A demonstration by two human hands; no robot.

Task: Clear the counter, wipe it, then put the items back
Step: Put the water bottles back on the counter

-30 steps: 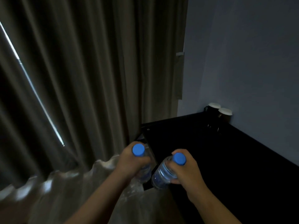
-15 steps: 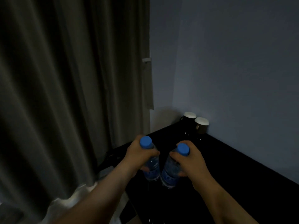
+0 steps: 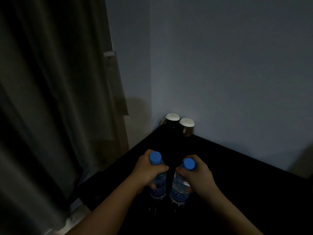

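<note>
Biggest shift is the framing: a second ago the grey curtain (image 3: pixel 50 99) filled most of the view, now the pale wall (image 3: pixel 228 65) and the black counter (image 3: pixel 245 180) take the right half, so the person has turned toward the counter. A second ago both bottles were off the counter's near edge, over pale fabric, the right one tilted; now both are upright above the counter's near-left part, side by side and just apart. Faint glints on the glossy top directly below them suggest the bases are at or nearly on the surface; contact can't be confirmed in this light. Read: this looks like the put-back phase, bottles being set down; whether the wipe is done isn't visible. Left hand (image 3: pixel 146 171) is wrapped around the left water bottle (image 3: pixel 159 187) at the shoulder, thumb across the front, fingers curled behind. Right hand (image 3: pixel 199 175) is clenched the same way on the right water bottle (image 3: pixel 180 189), thumb under the neck. Neither grip is loosened. Two upturned mugs, one dark (image 3: pixel 171 122) and one brownish (image 3: pixel 186 128), are touching or nearly so in the far corner against the wall, well apart from the bottles. Smallest: blue caps, left (image 3: pixel 155 156) and right (image 3: pixel 189 164), both on.
</note>
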